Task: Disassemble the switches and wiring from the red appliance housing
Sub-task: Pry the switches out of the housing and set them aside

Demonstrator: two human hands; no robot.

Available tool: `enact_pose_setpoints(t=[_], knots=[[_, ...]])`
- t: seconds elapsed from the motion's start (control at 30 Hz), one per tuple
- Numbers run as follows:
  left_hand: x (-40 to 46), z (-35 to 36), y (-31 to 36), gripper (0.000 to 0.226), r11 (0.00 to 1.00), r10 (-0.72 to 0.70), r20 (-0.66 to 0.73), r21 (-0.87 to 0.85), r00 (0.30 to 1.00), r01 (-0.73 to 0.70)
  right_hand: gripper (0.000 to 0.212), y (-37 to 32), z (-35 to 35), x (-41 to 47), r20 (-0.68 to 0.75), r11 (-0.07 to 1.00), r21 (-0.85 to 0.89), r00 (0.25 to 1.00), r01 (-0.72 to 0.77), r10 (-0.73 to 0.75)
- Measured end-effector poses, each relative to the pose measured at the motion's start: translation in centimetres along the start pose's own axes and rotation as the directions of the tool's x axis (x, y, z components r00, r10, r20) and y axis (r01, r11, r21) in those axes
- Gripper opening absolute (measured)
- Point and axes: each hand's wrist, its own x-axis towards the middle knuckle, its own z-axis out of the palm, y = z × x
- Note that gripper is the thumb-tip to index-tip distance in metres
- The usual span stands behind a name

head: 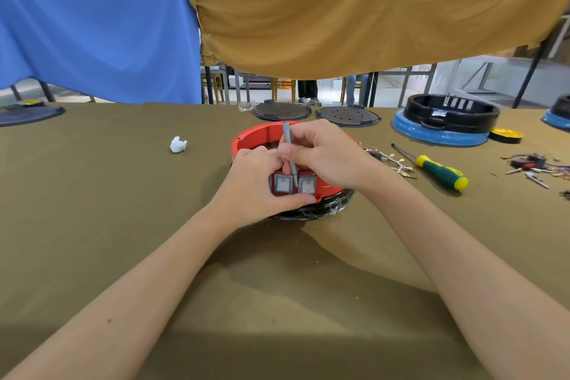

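1. Red housing [265, 136] at centre of the surface [123, 225], on a black base; two grey switches [283, 184] in its near wall.
2. Left hand [256, 182] curled round the housing wall, thumb just under the switches; grip closed on the wall.
3. Right hand [320, 151] pinching a thin grey tool [290, 151], tip down between the switches.
4. Risk: tip slipping off plastic into the left fingers just beside it.
5. Risk: hard prying cracking a switch clip or tearing unseen wiring behind.

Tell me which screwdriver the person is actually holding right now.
The slim grey screwdriver, pinched in the right hand with its tip between the two grey switches. The green-and-yellow screwdriver lies untouched on the table.
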Motion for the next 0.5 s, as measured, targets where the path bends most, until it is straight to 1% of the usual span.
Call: enact_pose_setpoints(t=[0.1,0.2,0.27,0.33,0.37,0.43,0.5], knots=[[0.1,0.1,0.0,0.031,1.0,-0.011,0.005,0.004,1.0,0.011,0.025,-0.1,0.0,0.3,0.003,1.0,0.016,1.0,-0.024,0.024],[0.1,0.1,0.1,0.03,1.0,-0.007,-0.003,0.009,1.0,0.007,0.025,0.4,0.2,-0.2,-0.014,0.999,0.049,1.0,0.007,-0.006],[0.1,0.2,0.1,0.03,1.0,0.0,0.024,0.021,1.0,-0.001,0.02,1.1,0.1,-0.9,-0.06,0.984,0.173,0.998,0.043,-0.033],[0.1,0.1,-0.1,0.041,0.999,0.004,0.043,0.049,0.999,-0.006,0.016,1.7,-0.5,-1.5,-0.131,0.941,0.331,0.991,0.069,-0.026],[0.1,0.1,-0.1,0.044,0.998,-0.002,0.047,0.056,0.999,-0.001,0.016,1.9,-1.0,-1.6,-0.172,0.92,0.383,0.985,0.085,-0.019],[0.0,-0.1,-0.2,0.042,0.998,-0.011,0.061,0.057,0.998,0.007,0.016,2.5,-2.1,-1.9,-0.213,0.895,0.435,0.977,0.101,-0.007],[0.0,-0.3,-0.2,0.04,0.998,-0.005,0.081,0.06,0.997,0.0,0.014,2.9,-3.0,-2.1,-0.187,0.904,0.419,0.982,0.083,-0.003]])
